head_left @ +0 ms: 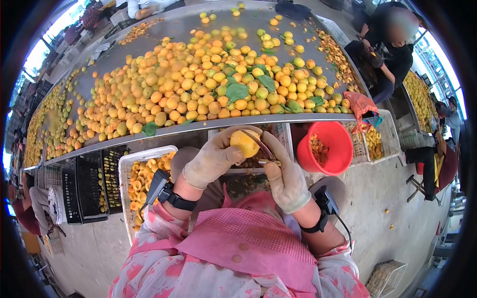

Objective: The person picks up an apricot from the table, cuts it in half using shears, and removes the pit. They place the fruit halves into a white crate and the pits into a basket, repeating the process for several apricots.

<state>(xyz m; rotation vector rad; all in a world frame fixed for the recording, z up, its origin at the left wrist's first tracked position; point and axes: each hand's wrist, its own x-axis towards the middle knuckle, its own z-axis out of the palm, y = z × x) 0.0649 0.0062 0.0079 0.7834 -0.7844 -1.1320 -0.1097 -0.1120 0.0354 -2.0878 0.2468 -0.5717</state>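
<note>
Yellow apricot (243, 143), one, clamped in gloved left hand (211, 160); one curved knife (262, 145) gripped by right hand (288, 185). Both by table's (198, 128) near edge; one red bucket (344, 145) toward right corner.

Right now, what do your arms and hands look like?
My left hand and right hand wear pale, smudged gloves. Each wrist has a black strap with a dark, boxy gadget and a thin black cable. My sleeves are white with pink blotches.

Bright daylight glares at both sides; fisheye distortion bends the edges into a dark rim.
</note>
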